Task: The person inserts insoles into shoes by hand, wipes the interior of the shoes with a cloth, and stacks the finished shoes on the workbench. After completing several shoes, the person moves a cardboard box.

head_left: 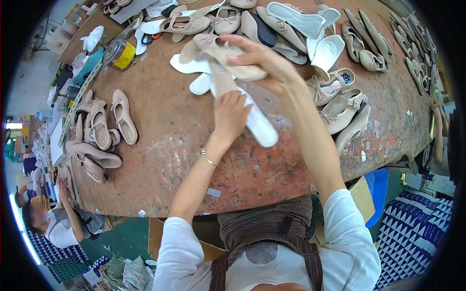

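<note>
Gripping the lower end of a slim beige insole strip [223, 77], in the head view, the left hand [232, 114] closes over a long white insole [263, 127] at the middle of the worn brown desk [165, 179]. Thumb and forefinger of the right hand [267, 63] stand apart at a beige flat shoe [206, 43] just beyond, though blur hides whether they pinch it; light, steady support would probably spare both from creasing.

Insoles [262, 128] on table [165, 167], middle; shoes [125, 121] left, right and behind; can [116, 53] back left, beyond left shoes.
</note>
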Tool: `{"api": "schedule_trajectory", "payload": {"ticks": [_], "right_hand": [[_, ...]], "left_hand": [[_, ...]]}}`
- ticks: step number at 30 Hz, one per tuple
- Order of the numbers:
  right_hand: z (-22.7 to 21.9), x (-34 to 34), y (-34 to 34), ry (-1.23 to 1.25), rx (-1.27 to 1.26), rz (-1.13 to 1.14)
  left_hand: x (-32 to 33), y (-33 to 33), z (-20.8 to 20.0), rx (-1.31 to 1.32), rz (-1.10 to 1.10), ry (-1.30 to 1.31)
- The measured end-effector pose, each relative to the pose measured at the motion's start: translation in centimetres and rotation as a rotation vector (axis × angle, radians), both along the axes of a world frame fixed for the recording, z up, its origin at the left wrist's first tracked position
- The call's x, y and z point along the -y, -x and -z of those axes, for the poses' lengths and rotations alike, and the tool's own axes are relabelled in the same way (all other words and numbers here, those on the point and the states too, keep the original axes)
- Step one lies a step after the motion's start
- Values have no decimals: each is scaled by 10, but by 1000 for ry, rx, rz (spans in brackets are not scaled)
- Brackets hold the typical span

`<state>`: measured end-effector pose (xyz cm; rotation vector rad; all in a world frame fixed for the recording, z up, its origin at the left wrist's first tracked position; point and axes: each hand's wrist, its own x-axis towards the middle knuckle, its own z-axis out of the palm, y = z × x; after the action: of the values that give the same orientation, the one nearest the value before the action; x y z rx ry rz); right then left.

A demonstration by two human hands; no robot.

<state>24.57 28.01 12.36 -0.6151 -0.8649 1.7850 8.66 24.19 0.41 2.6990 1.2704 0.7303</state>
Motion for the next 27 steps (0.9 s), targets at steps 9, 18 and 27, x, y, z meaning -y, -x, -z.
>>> {"api": "schedule_trajectory", "payload": {"ticks": [9,18,27], "right_hand": [[-14,201,-86,-318,-1,239],[25,277,-66,166,-304,592],[25,299,-40,-667,1531,400]], "left_hand": [[-73,-39,-59,196,-518,367],[14,53,-82,415,-37,473],[198,113,-56,7,-260,223]]}}
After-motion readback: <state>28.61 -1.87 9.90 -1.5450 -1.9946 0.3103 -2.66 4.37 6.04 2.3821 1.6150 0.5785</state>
